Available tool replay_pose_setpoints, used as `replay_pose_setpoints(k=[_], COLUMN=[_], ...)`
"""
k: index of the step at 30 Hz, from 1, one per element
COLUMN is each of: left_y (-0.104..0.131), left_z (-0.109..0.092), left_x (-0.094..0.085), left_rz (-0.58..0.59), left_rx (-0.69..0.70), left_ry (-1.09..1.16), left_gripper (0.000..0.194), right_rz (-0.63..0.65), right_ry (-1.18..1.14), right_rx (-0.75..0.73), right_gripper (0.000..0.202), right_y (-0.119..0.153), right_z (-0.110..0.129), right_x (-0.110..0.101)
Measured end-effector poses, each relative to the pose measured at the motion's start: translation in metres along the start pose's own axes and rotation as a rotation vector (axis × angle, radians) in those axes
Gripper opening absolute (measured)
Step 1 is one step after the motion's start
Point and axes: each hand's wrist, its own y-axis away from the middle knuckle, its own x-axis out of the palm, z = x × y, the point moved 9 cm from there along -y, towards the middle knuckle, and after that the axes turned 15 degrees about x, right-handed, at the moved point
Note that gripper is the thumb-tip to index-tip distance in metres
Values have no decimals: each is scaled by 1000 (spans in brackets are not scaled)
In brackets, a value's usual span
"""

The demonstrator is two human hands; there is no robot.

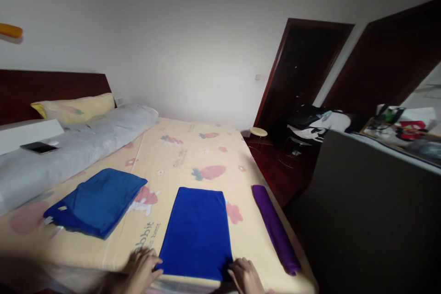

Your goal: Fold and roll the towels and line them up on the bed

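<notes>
Gripping: both hands on blue towel (197,232), near edge, flat on bed (193,156).
L hand (143,264): fingers curled at left corner.
R hand (245,275): fingers curled at right corner.
Beside: purple roll (275,229).

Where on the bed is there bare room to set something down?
Bare sheet lies beyond the bright blue towel, toward the grey bolster. A narrow strip separates it from the dark blue pile. The purple roll crowds the right edge.

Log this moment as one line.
left hand on blue towel near corner | right hand on other near corner | purple roll right
</notes>
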Motion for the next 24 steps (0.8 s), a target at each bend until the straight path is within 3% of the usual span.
replay_pose_setpoints(k=[2, 4, 6, 8, 11, 15, 17, 20, 24], left_y=[-16, -35, -51, -56, -44, -16, -9, -15, -46], left_z=[-32, -70, -105, -121, -104, -60, -50, -59, -110], left_x=[0, 12, 37, 60, 68, 47, 40, 38, 57], left_rz=[-118, -200, -168, -103, -63, -97, -120, -165, -122], left_rx=[22, 62, 168, 227, 198, 141, 133, 108, 225], left_ry=[-81, -129, -148, -176, -240, -298, -310, -324, -288], left_gripper=[26, 43, 55, 61, 60, 58, 58, 60, 64], right_rz=[32, 38, 60, 68, 25, -44, -80, -133, -97], right_ry=[-2, -3, 3, 3, 29, 136, 166, 175, 72], right_rx=[-53, -60, -58, -52, -33, -7, 3, 35, 35], right_gripper=[29, 40, 47, 49, 54, 66, 68, 70, 57], right_y=[-4, -10, -12, -10, 0, 18, 23, 20, 3], right_z=[28, 59, 87, 102, 86, 20, -4, -4, 49], right_x=[21, 49, 81, 105, 108, 78, 66, 65, 94])
